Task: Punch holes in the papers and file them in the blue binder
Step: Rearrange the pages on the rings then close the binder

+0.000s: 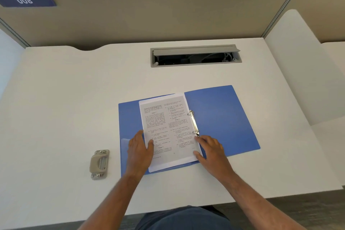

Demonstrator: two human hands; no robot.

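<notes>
The blue binder (pixel 222 117) lies open on the white desk, its metal two-ring clasp (pixel 194 123) running down the spine. A stack of printed papers (pixel 166 127) lies on the binder's left half, its right edge at the rings. My left hand (pixel 140 151) rests on the papers' lower left edge, thumb on top of the sheet. My right hand (pixel 209 147) touches the lower right corner of the papers, with the index fingertip just below the lower ring. A beige hole punch (pixel 99 164) sits on the desk left of the binder.
A grey cable hatch (pixel 195 55) stands open at the back of the desk (pixel 65 99). Beige partition walls enclose the back and right sides. The desk's front edge runs close to my body.
</notes>
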